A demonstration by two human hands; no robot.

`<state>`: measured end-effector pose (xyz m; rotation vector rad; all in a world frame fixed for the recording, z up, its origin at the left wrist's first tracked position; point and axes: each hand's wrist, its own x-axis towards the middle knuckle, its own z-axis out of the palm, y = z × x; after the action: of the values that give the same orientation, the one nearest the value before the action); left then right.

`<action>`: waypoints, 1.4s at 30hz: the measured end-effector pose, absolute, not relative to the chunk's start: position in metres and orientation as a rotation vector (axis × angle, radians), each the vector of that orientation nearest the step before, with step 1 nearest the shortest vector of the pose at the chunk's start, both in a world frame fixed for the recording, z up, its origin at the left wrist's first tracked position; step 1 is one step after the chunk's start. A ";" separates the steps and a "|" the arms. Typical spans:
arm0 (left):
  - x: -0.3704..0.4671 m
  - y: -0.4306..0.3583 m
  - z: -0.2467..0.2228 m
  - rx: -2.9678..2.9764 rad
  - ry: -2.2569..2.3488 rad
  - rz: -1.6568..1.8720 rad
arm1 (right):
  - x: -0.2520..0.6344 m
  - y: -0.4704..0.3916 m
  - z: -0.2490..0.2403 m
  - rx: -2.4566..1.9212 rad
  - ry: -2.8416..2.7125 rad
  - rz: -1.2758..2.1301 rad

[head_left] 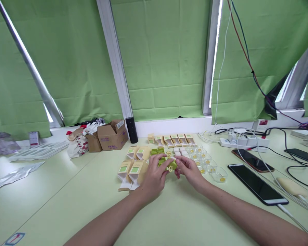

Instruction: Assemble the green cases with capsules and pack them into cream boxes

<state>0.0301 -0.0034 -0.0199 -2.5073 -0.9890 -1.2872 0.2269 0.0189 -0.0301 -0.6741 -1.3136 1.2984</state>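
- Head view: both hands meet over the pale green worktop (66, 191); the left hand (154, 177) and right hand (188, 171) are together, fingers pinched on one small glossy green plastic case (169, 165) held just above the surface.
- Four tan cardboard boxes with green labels (133, 167) lie just left of the hands; a row of five more stands behind.
- Clear plastic cups with yellow dots (207, 164) sit to the right.
- Two dark flat phones (256, 182) lie further right, beside a white power strip (243, 140).
- A black cylinder (131, 130) stands near brown cartons (113, 135).

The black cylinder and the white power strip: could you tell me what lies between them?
In the head view, a row of small tan boxes lies between the black cylinder and the power strip.
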 end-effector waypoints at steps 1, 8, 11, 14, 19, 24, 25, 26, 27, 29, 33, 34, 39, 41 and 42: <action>0.030 -0.003 -0.020 -2.512 -0.980 -1.285 | 0.227 0.019 -0.030 -0.676 -1.317 1.313; 0.029 0.000 -0.022 -2.525 -0.928 -1.324 | 0.227 0.017 -0.027 -0.674 -1.331 1.410; 0.029 0.001 -0.023 -2.542 -0.937 -1.331 | 0.229 0.015 -0.026 -0.660 -1.334 1.434; 0.028 0.002 -0.024 -2.551 -0.960 -1.332 | 0.231 0.015 -0.026 -0.650 -1.327 1.439; 0.028 0.000 -0.022 -2.597 -1.122 -1.393 | 0.233 0.016 -0.029 -0.697 -1.374 1.411; 0.030 0.000 -0.015 -2.557 -1.423 -1.681 | 0.237 0.019 -0.027 -0.867 -1.538 1.222; 0.030 0.001 -0.014 -2.527 -1.473 -1.780 | 0.239 0.020 -0.024 -0.901 -1.585 1.136; 0.030 0.002 -0.013 -2.491 -1.516 -1.883 | 0.242 0.020 -0.019 -0.933 -1.636 1.039; 0.031 0.003 -0.011 -2.453 -1.558 -1.981 | 0.246 0.020 -0.014 -0.958 -1.678 0.937; 0.031 0.004 -0.008 -2.404 -1.654 -2.125 | 0.258 0.020 -0.002 -1.015 -1.791 0.775; 0.032 0.006 -0.002 -2.426 -1.850 -2.264 | 0.295 0.013 0.020 -1.221 -2.010 0.330; 0.032 0.006 -0.001 -2.427 -1.876 -2.291 | 0.306 0.010 0.024 -1.290 -2.050 0.198; 0.032 0.009 -0.001 -2.379 -1.934 -2.378 | 0.360 -0.008 0.020 -1.530 -2.198 -0.312; 0.032 0.009 -0.002 -2.361 -1.950 -2.416 | 0.376 -0.014 0.010 -1.529 -2.261 -0.463; 0.032 0.009 -0.002 -2.351 -1.959 -2.431 | 0.382 -0.016 0.005 -1.523 -2.288 -0.514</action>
<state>0.0322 0.0092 -0.0021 -2.3507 -1.9594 -2.4307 0.3822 -0.0160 0.0046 -1.5228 -2.2879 -0.5136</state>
